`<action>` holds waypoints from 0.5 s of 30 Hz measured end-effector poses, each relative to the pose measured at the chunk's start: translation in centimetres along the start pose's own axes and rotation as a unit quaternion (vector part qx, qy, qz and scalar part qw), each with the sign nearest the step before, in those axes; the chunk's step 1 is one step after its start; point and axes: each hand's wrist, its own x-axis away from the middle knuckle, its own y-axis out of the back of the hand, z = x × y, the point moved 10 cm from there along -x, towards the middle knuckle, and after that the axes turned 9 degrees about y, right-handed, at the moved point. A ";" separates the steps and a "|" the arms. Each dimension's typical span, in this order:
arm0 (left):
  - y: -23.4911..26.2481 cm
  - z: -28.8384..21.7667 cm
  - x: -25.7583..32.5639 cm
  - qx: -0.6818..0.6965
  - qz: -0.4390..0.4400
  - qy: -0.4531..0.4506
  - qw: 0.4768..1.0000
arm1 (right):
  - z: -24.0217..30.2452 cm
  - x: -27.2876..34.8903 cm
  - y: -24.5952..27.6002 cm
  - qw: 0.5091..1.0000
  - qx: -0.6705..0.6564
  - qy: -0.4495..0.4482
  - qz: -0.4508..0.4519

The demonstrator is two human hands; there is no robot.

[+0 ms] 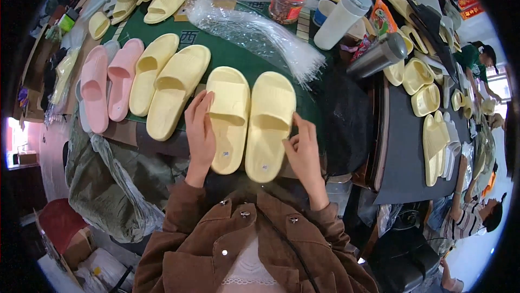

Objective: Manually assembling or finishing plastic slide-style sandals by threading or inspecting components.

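A pair of pale yellow slippers lies side by side in front of me, toes pointing away, at the near edge of a green-topped table (244, 49). My left hand (200, 130) is closed at the outer side of the left slipper (228, 114), its fingertips by the strap. On the other side, the curled fingers and thumb of my right hand (304, 149) grip the outer edge of the right slipper (271, 119). Each insole has a small round sticker near the heel. The undersides of both slippers are hidden.
Left of the pair stand yellow slippers (179, 92) and pink slippers (95, 90), with grey ones partly behind. Clear plastic bags (244, 27), a red-lidded jar (288, 3), a white bottle (342, 19) and a steel tumbler (377, 54) lie beyond. Other people work at right.
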 end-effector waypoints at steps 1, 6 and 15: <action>0.1 -0.3 0.0 -0.009 -0.005 0.007 1.000 | 0.2 0.3 -0.1 1.000 0.001 0.009 0.005; -1.0 0.1 0.2 -0.086 0.026 -0.016 0.996 | -0.2 -0.4 2.0 0.999 -0.015 0.045 0.005; -1.3 1.0 0.3 -0.048 0.042 0.000 0.998 | -3.0 -7.3 2.3 0.913 0.403 0.054 -0.023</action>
